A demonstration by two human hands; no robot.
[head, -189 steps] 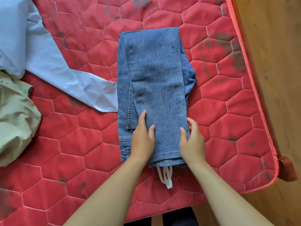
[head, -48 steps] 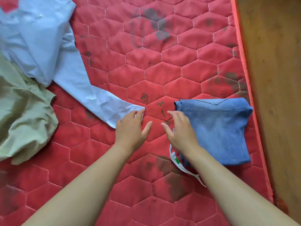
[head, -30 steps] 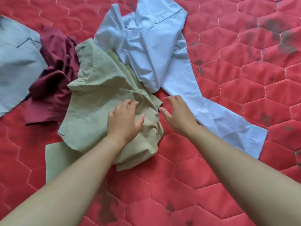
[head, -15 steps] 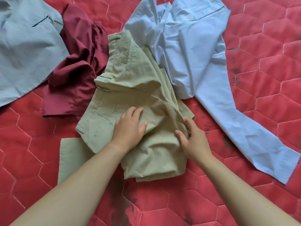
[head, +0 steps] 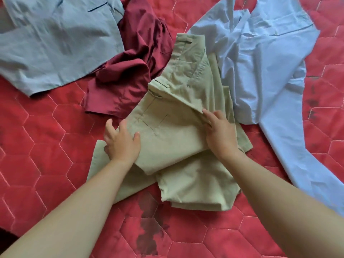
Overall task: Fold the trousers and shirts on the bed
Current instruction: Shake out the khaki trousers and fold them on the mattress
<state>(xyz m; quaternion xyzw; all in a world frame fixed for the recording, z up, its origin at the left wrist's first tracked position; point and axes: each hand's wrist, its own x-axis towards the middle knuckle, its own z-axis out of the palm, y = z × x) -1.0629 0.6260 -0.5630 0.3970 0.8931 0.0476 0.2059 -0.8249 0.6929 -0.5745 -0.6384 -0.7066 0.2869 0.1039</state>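
Note:
Crumpled khaki trousers [head: 173, 131] lie in a heap in the middle of the red quilted bed [head: 46, 164]. My left hand [head: 122, 141] grips their left edge, fingers curled under the fabric. My right hand [head: 220, 133] pinches a fold near the waistband on the right side. A light blue long-sleeved shirt [head: 260, 67] lies spread to the right, partly under the trousers. A dark red shirt [head: 134, 71] is bunched to the upper left, and a grey-blue shirt [head: 55, 43] lies flat at the far left.
Dark stains mark the mattress near me [head: 149, 229] and at the right [head: 312, 103]. The blue shirt's sleeve [head: 297, 161] runs down toward the lower right. Bare mattress shows at the lower left and along the near side.
I set the folded jeans aside and turned left to the clothes pile. Both hands went onto the khaki trousers; since half a second ago they have spread apart and taken hold of the fabric.

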